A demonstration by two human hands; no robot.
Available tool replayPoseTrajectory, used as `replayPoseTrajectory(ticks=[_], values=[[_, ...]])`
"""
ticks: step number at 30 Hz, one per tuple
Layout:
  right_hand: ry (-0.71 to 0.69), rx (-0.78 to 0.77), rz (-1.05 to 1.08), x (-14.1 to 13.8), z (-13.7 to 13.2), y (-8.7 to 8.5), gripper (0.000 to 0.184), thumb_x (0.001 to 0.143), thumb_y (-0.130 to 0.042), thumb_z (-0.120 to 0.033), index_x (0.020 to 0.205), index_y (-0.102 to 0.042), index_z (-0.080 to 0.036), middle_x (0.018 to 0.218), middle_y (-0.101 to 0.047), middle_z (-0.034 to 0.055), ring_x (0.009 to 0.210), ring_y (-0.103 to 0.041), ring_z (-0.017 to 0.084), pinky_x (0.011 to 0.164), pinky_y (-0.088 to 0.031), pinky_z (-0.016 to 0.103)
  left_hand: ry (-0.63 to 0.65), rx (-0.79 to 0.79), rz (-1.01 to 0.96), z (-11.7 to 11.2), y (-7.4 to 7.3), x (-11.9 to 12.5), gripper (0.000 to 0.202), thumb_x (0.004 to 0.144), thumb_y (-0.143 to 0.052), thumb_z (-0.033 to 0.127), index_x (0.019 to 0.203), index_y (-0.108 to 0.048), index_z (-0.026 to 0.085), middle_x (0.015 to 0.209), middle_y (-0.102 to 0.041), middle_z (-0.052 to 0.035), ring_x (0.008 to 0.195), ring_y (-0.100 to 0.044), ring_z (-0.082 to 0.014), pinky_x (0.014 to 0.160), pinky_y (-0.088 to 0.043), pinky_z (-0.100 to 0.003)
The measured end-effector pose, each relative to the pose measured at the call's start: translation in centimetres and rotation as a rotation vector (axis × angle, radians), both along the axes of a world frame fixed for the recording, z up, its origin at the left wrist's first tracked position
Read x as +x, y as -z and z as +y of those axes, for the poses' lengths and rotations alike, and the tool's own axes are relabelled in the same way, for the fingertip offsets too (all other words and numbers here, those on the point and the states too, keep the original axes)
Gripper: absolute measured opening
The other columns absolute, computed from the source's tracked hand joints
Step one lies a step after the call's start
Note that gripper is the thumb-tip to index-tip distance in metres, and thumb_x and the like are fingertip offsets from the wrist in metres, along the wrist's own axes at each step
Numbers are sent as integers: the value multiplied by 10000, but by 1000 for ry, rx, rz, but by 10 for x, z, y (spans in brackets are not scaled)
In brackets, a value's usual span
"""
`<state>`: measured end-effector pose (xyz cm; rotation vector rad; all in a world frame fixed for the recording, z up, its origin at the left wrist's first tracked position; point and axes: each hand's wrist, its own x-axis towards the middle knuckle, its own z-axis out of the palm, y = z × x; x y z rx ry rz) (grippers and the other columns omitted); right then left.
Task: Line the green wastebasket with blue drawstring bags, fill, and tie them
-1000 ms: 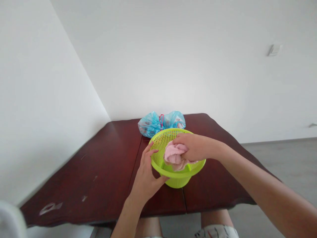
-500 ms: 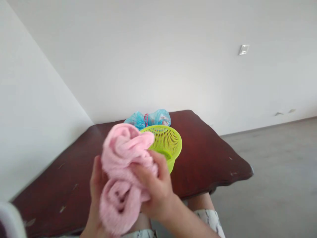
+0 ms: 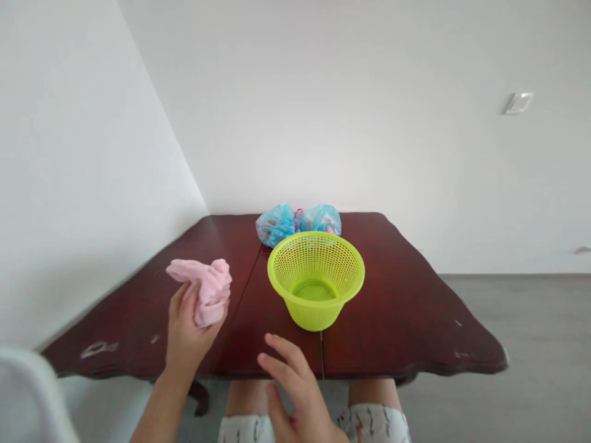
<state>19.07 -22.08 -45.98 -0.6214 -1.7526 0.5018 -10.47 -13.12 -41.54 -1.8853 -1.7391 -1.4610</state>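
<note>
My left hand (image 3: 187, 338) grips a crumpled pink terry towel (image 3: 207, 289), which bulges out above my fingers over the left half of the table. My right hand (image 3: 293, 387) hangs open and holds nothing, at the table's front edge just above my knees. The nearest object to it is a lime-green plastic mesh basket (image 3: 314, 314), which stands upright at the table's middle. The basket's solid green bottom shows, with no towel in it.
A knotted blue plastic bag (image 3: 295, 224) with a pink tie lies behind the basket, touching it. The dark red wooden table (image 3: 397, 320) has a central seam and worn marks. A white wall runs along its left side, and a grey floor lies to the right.
The pink towel has left the basket and moved to the left of it. It now sits in my left hand alone, and my right hand has let go and dropped toward the table's edge.
</note>
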Motion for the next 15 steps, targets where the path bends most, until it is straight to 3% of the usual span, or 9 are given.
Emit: replayPoseTrajectory(ticks=[3,7,11,15], values=[[143,-57,-30,55,-4,28,660,1052,-615,-146,1636,-681,-446,1531,-814,103,1374,-840,339,1078,-776,514,-31,-110,229,37,17,-25,589,1093,-712,361,1667,-646,246,1715,-628,-208,1580,-633,-468,1332,-561,-684],[390,-47,-48,136,-4,52,290,1143,-632,-171,1273,-850,-311,1173,-886,106,1041,-894,281,888,-763,375,-4,-260,397,75,46,-47,579,1080,-595,230,1646,-706,279,1713,-677,-158,1593,-626,-410,1366,-533,-587],[662,-95,111,193,1,71,144,1186,-689,-282,1152,-820,-233,968,-847,65,809,-833,206,773,-678,285,-33,-348,429,88,67,-47,681,1022,-651,268,1703,-647,252,1833,-561,-188,1728,-481,-457,1423,-429,-686],[793,-133,74,227,28,68,174,1182,-703,-367,1152,-803,-228,1001,-847,68,853,-826,232,842,-656,345,-53,-378,395,86,78,-42,717,1042,-648,314,1754,-575,283,1910,-469,-178,1787,-386,-483,1448,-285,-816]])
